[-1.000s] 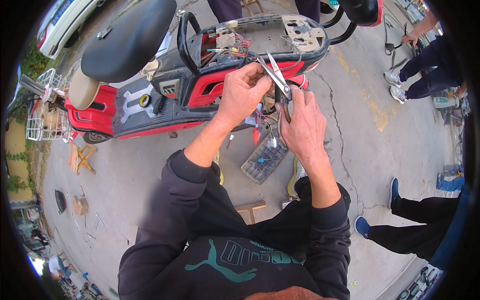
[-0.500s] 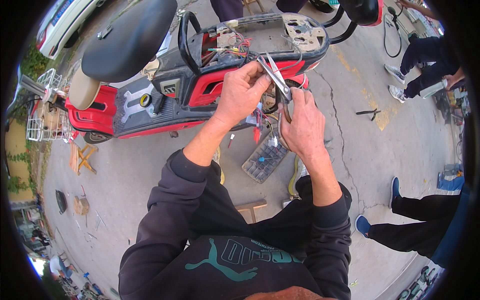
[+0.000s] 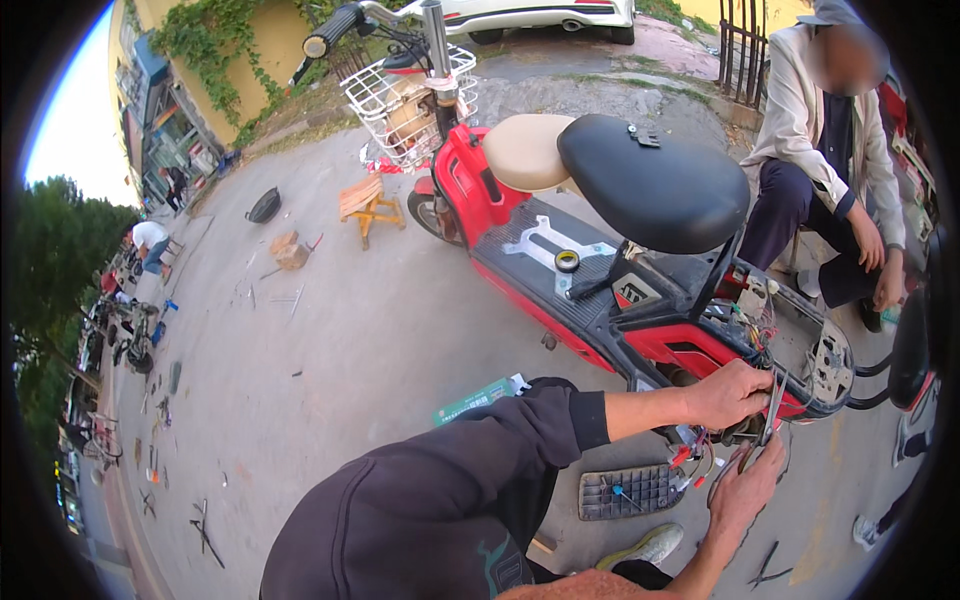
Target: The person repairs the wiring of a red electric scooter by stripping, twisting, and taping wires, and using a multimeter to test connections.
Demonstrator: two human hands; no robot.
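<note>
1. The right hand point(image 3: 748, 492) is closed around the handles of a pair of scissors point(image 3: 774, 408), whose blades point away from it.
2. The left hand point(image 3: 733, 393), fingers pinched together, is just beside those blades; what it pinches is too small to tell.
3. Loose wires point(image 3: 682, 456) with red connectors hang below the left hand, left of the right one.
4. A ribbed grey panel point(image 3: 600, 500) lies on the ground left of the right hand.
5. Left of both hands, near the left sleeve, lies a green box point(image 3: 468, 403).
6. The red scooter point(image 3: 655, 342) stands just beyond the hands, its uncovered tail nearest them and its front reaching far off to their left.
7. Farther left, a roll of tape point(image 3: 567, 253) rests on its footboard, near the black seat point(image 3: 650, 185).
8. Beyond the hands, to their right, sits a person point(image 3: 800, 140) in a pale jacket.
9. Well off to their left stands a wooden stool point(image 3: 368, 208); farthest beyond is a white car point(image 3: 540, 14).
</note>
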